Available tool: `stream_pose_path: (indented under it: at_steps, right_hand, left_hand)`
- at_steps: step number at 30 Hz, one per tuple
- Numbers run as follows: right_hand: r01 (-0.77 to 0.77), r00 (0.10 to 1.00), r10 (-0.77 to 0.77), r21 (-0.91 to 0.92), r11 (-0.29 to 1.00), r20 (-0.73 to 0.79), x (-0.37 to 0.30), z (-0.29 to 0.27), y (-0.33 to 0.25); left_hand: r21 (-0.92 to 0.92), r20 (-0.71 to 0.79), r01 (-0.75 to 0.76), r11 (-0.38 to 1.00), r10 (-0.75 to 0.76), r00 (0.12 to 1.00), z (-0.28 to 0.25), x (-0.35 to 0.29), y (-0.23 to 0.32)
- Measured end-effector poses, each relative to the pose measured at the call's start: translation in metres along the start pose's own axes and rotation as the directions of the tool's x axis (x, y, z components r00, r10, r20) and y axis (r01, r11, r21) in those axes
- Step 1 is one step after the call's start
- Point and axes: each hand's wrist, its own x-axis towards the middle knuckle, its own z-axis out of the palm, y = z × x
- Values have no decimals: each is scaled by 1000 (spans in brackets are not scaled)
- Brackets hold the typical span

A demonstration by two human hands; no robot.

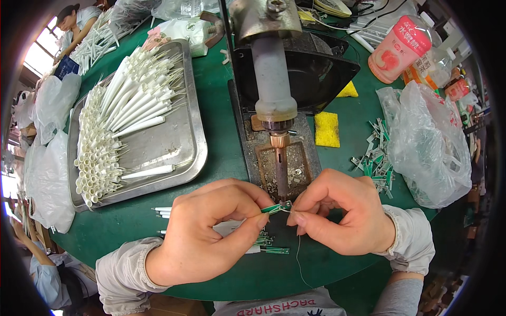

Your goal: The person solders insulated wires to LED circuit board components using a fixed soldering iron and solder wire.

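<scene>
My left hand [205,231] pinches a small green circuit board [271,209] between thumb and forefinger. The board's far end is at the dark tip of an upright soldering iron [281,176]; whether they touch is hard to tell. On the other side of the tip, my right hand [345,218] has its fingertips closed on a thin solder wire [299,258], whose tail hangs down toward my lap. Partly covered by my left hand, several green boards with white pieces [276,250] lie on the table.
Left stands a metal tray [197,152] of white wired tubes [142,102]. The iron's black stand [245,139] rises centrally beside a yellow sponge [327,129]. Right are small metal-and-green parts [377,158], a plastic bag [429,147] and a pink-labelled bottle [399,50]. Another person [79,23] sits far left.
</scene>
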Motion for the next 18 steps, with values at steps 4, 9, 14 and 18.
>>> stream_pose_path:
  at_steps: [4, 9, 14, 18]
  right_hand:
    - [8, 1000, -8, 23, 1000, 5, 2, -3, 0]
    - [2, 999, -3, 23, 1000, 48, 0, -1, 3]
    - [68, 996, -70, 36, 997, 57, 1, -4, 3]
    - [75, 995, -78, 49, 996, 67, 2, -4, 5]
  left_hand:
    - [9, -13, -19, 1000, 19, 1000, 0, 2, 1]
    - [8, -22, -45, 999, 45, 999, 0, 3, 0]
    - [37, -11, -73, 997, 73, 997, -1, 2, -1]
    - [62, 0, -114, 992, 114, 993, -3, 1, 1]
